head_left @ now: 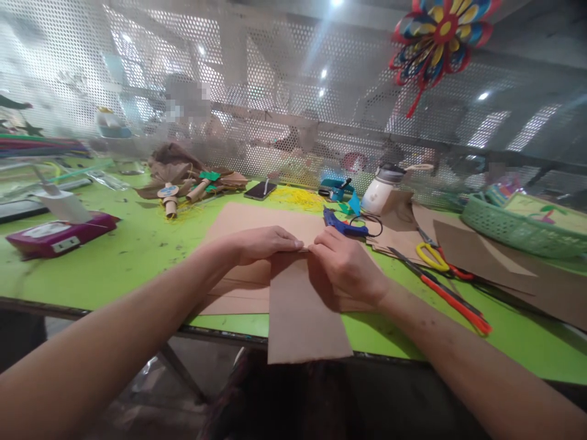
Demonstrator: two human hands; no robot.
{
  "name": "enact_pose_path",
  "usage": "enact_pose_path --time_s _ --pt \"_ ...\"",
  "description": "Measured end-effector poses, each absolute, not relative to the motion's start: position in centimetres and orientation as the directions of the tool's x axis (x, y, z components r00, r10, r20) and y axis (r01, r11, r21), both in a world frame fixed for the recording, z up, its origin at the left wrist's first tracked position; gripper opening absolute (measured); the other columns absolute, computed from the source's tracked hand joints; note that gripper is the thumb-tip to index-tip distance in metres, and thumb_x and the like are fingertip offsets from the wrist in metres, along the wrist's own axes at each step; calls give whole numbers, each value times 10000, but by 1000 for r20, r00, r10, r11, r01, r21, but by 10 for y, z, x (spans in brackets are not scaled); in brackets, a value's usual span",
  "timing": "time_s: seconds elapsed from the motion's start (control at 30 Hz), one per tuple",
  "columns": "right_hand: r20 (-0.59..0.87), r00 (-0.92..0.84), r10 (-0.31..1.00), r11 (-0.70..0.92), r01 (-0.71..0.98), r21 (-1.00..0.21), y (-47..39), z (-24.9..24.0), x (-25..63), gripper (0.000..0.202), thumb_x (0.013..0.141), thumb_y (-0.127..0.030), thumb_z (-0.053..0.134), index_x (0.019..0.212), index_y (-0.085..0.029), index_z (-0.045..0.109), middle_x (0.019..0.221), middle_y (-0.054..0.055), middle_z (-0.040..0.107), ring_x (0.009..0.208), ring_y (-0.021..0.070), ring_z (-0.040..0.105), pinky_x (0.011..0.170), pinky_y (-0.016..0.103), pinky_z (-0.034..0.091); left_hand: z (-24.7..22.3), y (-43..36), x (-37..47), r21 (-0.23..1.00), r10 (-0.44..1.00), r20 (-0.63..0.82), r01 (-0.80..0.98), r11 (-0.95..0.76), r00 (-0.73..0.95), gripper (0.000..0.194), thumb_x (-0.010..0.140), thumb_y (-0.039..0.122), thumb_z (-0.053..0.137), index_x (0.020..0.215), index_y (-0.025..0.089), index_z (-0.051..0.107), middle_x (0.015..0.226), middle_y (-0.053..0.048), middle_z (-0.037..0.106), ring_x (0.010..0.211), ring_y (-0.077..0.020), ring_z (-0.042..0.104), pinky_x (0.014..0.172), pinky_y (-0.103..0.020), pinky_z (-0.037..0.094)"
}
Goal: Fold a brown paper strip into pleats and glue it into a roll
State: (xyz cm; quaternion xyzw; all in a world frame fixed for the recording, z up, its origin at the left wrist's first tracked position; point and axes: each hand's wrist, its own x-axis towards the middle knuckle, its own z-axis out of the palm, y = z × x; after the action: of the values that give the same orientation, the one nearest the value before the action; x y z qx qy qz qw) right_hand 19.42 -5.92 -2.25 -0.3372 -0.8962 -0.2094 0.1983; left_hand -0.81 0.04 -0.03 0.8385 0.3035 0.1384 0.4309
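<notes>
A strip of brown kraft paper (305,311) hangs toward me past the table's front edge. My left hand (268,242) pinches its far edge with thumb and fingers. Close beside it, my right hand (343,260) grips the same edge, fingers curled, so the fingertips of both hands nearly meet. Under the strip, larger sheets of brown paper (243,284) lie on the green table. Just beyond my right hand is a blue glue gun (343,223) with a black cord.
Scissors with yellow handles (433,256) and a long tool with orange-red handles (454,299) lie right. Behind stand a white bottle (381,190) and green basket (518,229). A phone (260,189), paper crafts (172,198) and a purple power strip (62,235) are farther left.
</notes>
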Motion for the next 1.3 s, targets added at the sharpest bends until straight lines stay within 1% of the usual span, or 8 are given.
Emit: enact_pose_path --time_s 0.1,0.2,0.37,0.5,0.63,0.73,1.1,1.3 --pt "520 -663 539 689 702 180 -59 -23 195 161 867 -89 424 805 -131 567 858 102 542 843 216 436 754 343 401 -4 1 -7 844 630 -61 377 -382 774 354 821 456 481 802 144 647 829 -18 626 738 -145 507 683 -247 388" --pt "570 -609 552 715 697 51 -58 -24 194 177 877 -104 424 833 -140 591 868 102 562 860 217 453 764 352 407 -6 2 -7 849 633 -73 381 -365 770 372 806 477 499 746 134 630 732 -2 589 664 -126 475 636 -242 365" --pt "609 -436 662 716 607 -344 -56 -21 193 123 867 -198 505 885 -165 621 914 72 599 865 182 519 767 308 421 -5 0 -6 882 642 -77 352 -313 763 327 790 449 533 768 142 641 685 16 559 635 -111 447 609 -230 343" --pt "424 -270 865 498 577 -648 -47 -21 199 295 879 -369 466 757 -152 624 755 46 617 704 158 538 628 272 408 -3 -2 -5 880 642 -88 362 -308 762 339 786 465 536 696 145 597 604 35 486 568 -96 389 550 -225 299" --pt "109 -374 921 290 469 -834 -43 -22 205 490 863 -523 422 573 -149 548 517 12 528 502 118 466 498 251 334 0 -4 -4 815 637 -48 399 -420 769 366 788 464 526 607 148 502 563 44 400 539 -89 337 527 -228 266" --pt "46 -405 913 231 421 -877 -44 -22 207 460 832 -516 492 562 -148 543 467 -7 501 462 99 437 483 241 302 2 -5 -4 762 603 -33 410 -501 797 355 806 450 491 622 146 502 587 35 416 559 -95 359 546 -227 286" --pt "129 -372 919 300 450 -841 -39 -22 216 342 794 -426 571 616 -135 595 489 -22 513 463 80 422 469 223 294 5 -7 0 570 587 25 471 -673 809 322 857 380 407 734 138 580 650 14 513 611 -109 443 561 -213 310" --pt "189 -382 905 360 448 -818 -41 -14 217 316 774 -425 595 674 -128 630 504 -10 536 433 77 436 432 211 318 3 -11 5 461 595 112 489 -741 796 323 889 338 376 943 151 634 819 -30 635 709 -136 524 632 -225 364"
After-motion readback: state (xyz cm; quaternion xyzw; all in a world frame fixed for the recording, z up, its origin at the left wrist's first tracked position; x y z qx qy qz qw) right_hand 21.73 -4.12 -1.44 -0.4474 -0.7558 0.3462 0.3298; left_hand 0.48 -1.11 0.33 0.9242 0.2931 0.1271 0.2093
